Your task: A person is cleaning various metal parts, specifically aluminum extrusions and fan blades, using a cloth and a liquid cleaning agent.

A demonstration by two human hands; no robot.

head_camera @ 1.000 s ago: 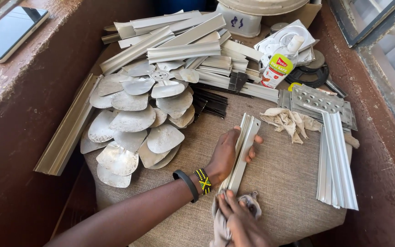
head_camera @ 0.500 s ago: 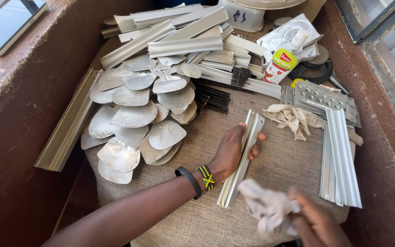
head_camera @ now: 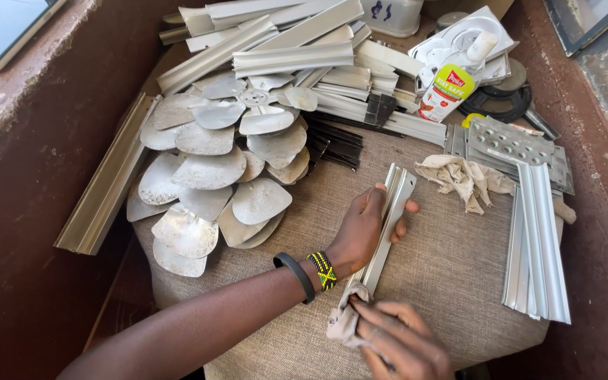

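Aluminium strip [head_camera: 387, 229] pinned on the cloth-covered desk [head_camera: 452, 281], rag [head_camera: 343, 325] at its lower end.
The left hand [head_camera: 367, 232] grips the strip, the right hand [head_camera: 402, 341] is closed on the rag; sharp edges may cut fingers, or (with a hard rub) the strip may slide toward the fan blades [head_camera: 212, 176].

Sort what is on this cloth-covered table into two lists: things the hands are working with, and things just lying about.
In hand:
- metal strip, pinned to the table by the left hand
- rag, pressed by the right hand onto the strip's near end

Lying about:
- fan blades
- stacked metal channels
- squeeze bottle
- second rag
- perforated plates
- metal strips at the right
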